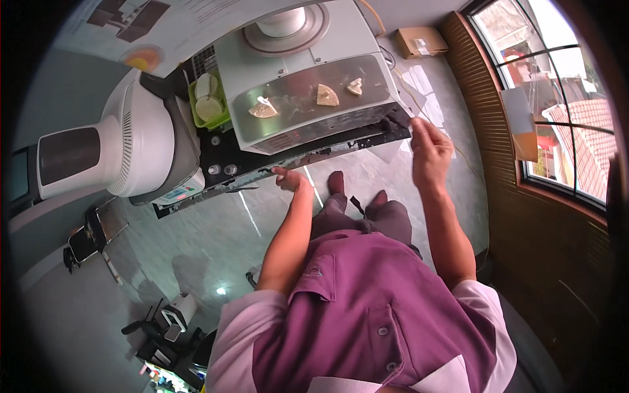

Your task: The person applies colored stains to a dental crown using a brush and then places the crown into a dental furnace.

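My left hand [291, 179] is at the counter's front edge [252, 173], index finger extended and others partly bent, holding nothing visible; contact is unclear. My right hand [429, 150] is pinched at the right end of a white machine [295, 49], beside a dark crumpled thing [393, 123]; what it holds is unclear. The machine's steel top strip [295, 98] bears a ribbed tan piece [327, 95] in the middle and similar pieces with pale crumpled bits at left [264, 109] and right [354, 86].
A bulky white appliance [147, 134] stands left of small metal cylinders [215, 169] and a green basket [198, 112] holding pale discs. A cardboard box [419, 41], loose papers [429, 105] and cables lie behind at right, near a window [557, 78]. Equipment [170, 314] sits lower left.
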The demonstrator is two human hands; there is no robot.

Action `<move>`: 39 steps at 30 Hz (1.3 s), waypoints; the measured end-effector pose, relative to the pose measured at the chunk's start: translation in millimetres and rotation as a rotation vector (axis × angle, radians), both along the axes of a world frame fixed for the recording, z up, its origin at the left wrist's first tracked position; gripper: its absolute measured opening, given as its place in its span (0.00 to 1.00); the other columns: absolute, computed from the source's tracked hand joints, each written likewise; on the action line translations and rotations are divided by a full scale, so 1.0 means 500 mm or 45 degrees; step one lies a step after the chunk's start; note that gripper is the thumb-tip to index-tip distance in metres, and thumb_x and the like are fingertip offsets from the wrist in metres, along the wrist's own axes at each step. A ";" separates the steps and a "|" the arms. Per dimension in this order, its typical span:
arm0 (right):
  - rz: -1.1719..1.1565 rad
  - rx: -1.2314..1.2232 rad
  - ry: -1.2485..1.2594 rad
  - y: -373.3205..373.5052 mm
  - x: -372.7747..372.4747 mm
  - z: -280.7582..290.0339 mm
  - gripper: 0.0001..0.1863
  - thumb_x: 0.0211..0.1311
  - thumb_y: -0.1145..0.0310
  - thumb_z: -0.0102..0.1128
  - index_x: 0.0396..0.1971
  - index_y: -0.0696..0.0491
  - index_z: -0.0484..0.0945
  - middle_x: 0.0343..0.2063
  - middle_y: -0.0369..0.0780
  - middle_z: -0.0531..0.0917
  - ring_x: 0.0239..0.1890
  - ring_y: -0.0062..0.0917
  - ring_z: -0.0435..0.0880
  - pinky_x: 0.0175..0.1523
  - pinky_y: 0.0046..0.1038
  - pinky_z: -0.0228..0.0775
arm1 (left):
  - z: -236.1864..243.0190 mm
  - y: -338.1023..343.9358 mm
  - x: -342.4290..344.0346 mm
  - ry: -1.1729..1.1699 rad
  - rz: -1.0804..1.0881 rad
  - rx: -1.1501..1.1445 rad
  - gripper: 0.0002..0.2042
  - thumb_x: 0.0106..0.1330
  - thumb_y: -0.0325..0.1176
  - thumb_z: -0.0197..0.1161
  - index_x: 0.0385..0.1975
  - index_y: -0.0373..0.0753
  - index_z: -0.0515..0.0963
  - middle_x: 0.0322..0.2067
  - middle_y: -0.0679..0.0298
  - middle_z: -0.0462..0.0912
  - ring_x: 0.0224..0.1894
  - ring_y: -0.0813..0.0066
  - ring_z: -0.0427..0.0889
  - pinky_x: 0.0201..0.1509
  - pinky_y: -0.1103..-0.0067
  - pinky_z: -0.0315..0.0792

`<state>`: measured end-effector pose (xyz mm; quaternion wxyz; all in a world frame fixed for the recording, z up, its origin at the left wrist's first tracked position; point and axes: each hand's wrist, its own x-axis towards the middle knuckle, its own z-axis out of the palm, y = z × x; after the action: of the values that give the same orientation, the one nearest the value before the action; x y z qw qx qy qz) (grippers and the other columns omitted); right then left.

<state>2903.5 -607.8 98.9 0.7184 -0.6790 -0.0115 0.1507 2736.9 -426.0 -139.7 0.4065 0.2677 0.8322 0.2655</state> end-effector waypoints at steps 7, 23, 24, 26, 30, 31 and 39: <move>0.015 -0.056 -0.055 0.026 -0.017 0.003 0.12 0.68 0.67 0.64 0.40 0.62 0.85 0.17 0.25 0.70 0.18 0.09 0.61 0.23 0.18 0.49 | 0.010 -0.143 -0.057 -0.511 -1.485 0.315 0.19 0.65 0.38 0.64 0.53 0.36 0.75 0.34 0.59 0.80 0.38 0.72 0.80 0.40 0.74 0.76; -0.061 0.142 -0.031 0.019 0.011 0.037 0.13 0.69 0.69 0.63 0.41 0.66 0.83 0.17 0.26 0.70 0.19 0.10 0.61 0.24 0.17 0.49 | 0.241 -0.165 0.189 0.196 -2.431 0.842 0.49 0.59 0.35 0.65 0.77 0.43 0.38 0.39 0.50 0.76 0.36 0.52 0.84 0.38 0.62 0.81; -0.063 0.138 -0.027 0.018 0.010 0.036 0.13 0.69 0.69 0.63 0.41 0.66 0.83 0.17 0.26 0.70 0.19 0.10 0.61 0.24 0.17 0.49 | 0.241 -0.164 0.190 0.195 -2.427 0.869 0.49 0.59 0.35 0.65 0.77 0.43 0.38 0.39 0.50 0.76 0.36 0.51 0.84 0.37 0.61 0.81; -0.057 0.148 -0.014 0.019 0.009 0.036 0.13 0.69 0.69 0.63 0.41 0.66 0.83 0.17 0.26 0.70 0.19 0.10 0.61 0.25 0.17 0.49 | 0.241 -0.161 0.191 0.197 -2.415 0.921 0.49 0.59 0.35 0.64 0.77 0.43 0.37 0.39 0.49 0.76 0.36 0.51 0.84 0.37 0.61 0.81; -0.031 0.183 0.014 0.017 0.002 0.033 0.13 0.69 0.69 0.63 0.40 0.66 0.83 0.18 0.27 0.70 0.20 0.10 0.61 0.25 0.17 0.49 | 0.245 -0.161 0.192 0.152 -2.432 0.804 0.49 0.58 0.32 0.62 0.77 0.44 0.36 0.39 0.48 0.75 0.35 0.50 0.83 0.35 0.60 0.80; -0.024 0.187 0.019 0.015 0.002 0.030 0.13 0.69 0.69 0.63 0.40 0.66 0.83 0.18 0.27 0.70 0.20 0.09 0.61 0.25 0.17 0.49 | 0.248 -0.163 0.192 0.121 -2.426 0.757 0.49 0.58 0.31 0.61 0.77 0.44 0.36 0.39 0.48 0.75 0.35 0.49 0.83 0.34 0.59 0.80; 0.008 0.066 0.076 0.015 -0.015 0.033 0.11 0.68 0.69 0.63 0.38 0.64 0.84 0.18 0.25 0.68 0.19 0.09 0.60 0.25 0.17 0.47 | 0.267 -0.165 0.176 -0.162 -2.356 0.654 0.49 0.57 0.30 0.60 0.76 0.43 0.36 0.40 0.44 0.76 0.36 0.45 0.81 0.38 0.58 0.78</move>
<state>2895.8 -600.2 115.4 0.7352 -0.6554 0.0041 0.1728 2825.0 -508.3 -6.0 0.4283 0.8841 0.1845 0.0279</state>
